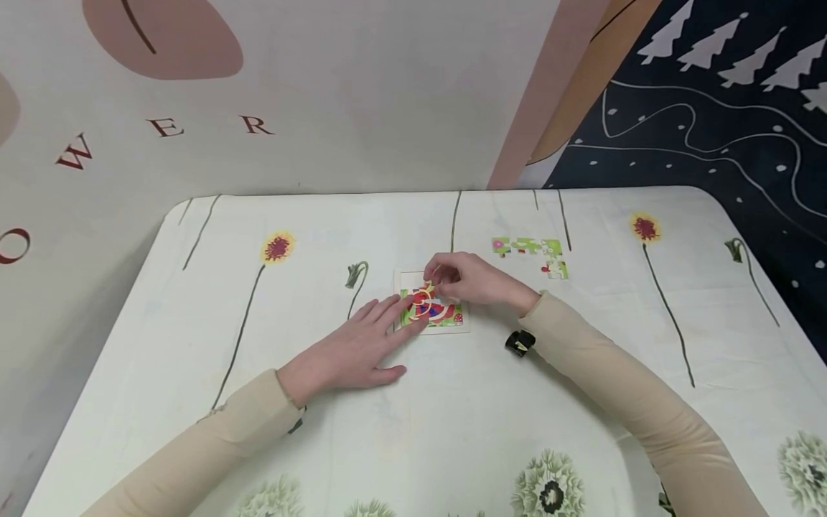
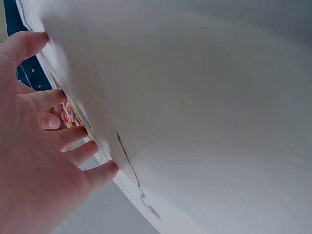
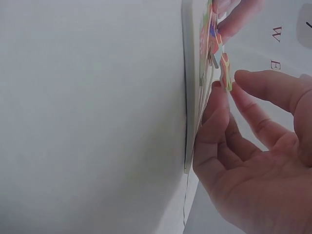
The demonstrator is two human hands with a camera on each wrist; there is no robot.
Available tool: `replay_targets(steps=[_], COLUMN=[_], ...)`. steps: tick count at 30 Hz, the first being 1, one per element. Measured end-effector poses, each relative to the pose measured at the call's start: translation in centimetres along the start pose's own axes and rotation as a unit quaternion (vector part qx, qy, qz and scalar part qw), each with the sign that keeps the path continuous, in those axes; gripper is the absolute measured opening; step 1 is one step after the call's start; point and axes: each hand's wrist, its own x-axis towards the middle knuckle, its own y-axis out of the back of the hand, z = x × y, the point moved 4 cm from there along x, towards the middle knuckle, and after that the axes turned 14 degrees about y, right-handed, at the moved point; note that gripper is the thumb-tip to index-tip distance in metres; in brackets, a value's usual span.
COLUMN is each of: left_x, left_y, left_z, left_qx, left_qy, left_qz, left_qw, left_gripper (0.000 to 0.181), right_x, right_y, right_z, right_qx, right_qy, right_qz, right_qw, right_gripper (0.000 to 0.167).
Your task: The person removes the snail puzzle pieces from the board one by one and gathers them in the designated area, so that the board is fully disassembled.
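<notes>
A small jigsaw puzzle in a pale square tray (image 1: 400,278) lies on the table, its picture part red, green and blue. My left hand (image 1: 362,348) is spread flat, with fingertips resting on the tray's left side and the pieces there. In the left wrist view the left hand (image 2: 44,141) has its fingers extended along the surface. My right hand (image 1: 474,280) is over the upper right of the tray. The right wrist view shows the right hand (image 3: 258,141) with thumb and fingers at a tilted puzzle piece (image 3: 225,72), pinching its edge above the tray.
Several joined green puzzle pieces (image 1: 526,245) lie on the table to the right, beyond the right hand. The white tablecloth (image 1: 439,431) has printed flowers. A pale wall stands behind the table's far edge, with a dark tree-patterned covering (image 1: 711,129) at the right.
</notes>
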Motion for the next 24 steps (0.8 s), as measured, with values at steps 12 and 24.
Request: replay_targets(steps=[12, 24], left_x=[-0.02, 0.0], left_y=[0.09, 0.16], left_z=[0.05, 0.11], left_qx=[-0.001, -0.003], left_qy=[-0.002, -0.001], left_qz=[0.001, -0.001], left_qw=[1.0, 1.0], left_gripper=[0.072, 0.072], right_x=[-0.01, -0.31], right_y=[0.05, 0.44], right_z=[-0.45, -0.19], right_qx=[0.016, 0.029], right_qy=[0.007, -0.019], right_qz=[0.021, 0.037], right_qw=[0.9996, 0.9987], right_gripper=[0.016, 0.016])
